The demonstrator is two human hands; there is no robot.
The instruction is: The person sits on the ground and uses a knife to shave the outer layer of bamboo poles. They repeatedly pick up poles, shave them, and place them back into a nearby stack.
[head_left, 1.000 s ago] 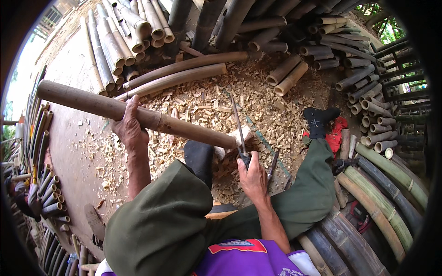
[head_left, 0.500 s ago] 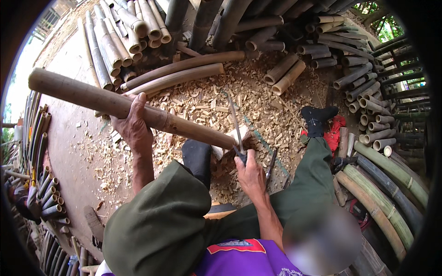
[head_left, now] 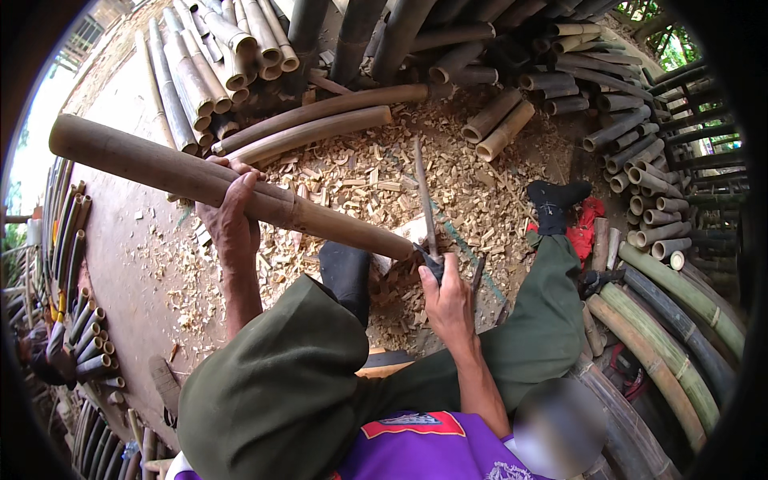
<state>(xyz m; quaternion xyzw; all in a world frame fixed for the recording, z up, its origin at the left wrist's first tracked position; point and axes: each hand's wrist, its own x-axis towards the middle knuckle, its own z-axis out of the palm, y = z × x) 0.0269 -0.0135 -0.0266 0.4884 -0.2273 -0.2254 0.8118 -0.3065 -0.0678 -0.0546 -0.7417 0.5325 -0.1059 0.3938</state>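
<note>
A thick brown bamboo pole slants from the upper left down to the middle, above my legs. My left hand is closed round it near its middle. In my closed right hand is a long, narrow-bladed knife with a dark grip. Its blade points away from me and stands just beside the pole's lower right end. Whether the edge touches the bamboo, I cannot tell. A pale wood block shows behind that end, partly hidden by the pole.
Wood chips cover the ground ahead. Two long bamboo pieces and two short tubes lie beyond. Bamboo stacks stand at the right, with green poles nearer me. My dark shoe rests by red cloth.
My right hand has shifted slightly right and toward me, and the knife blade has swung rightward. The fingers of my left hand have changed their hold on the bamboo pole, which stays nearly in place.
</note>
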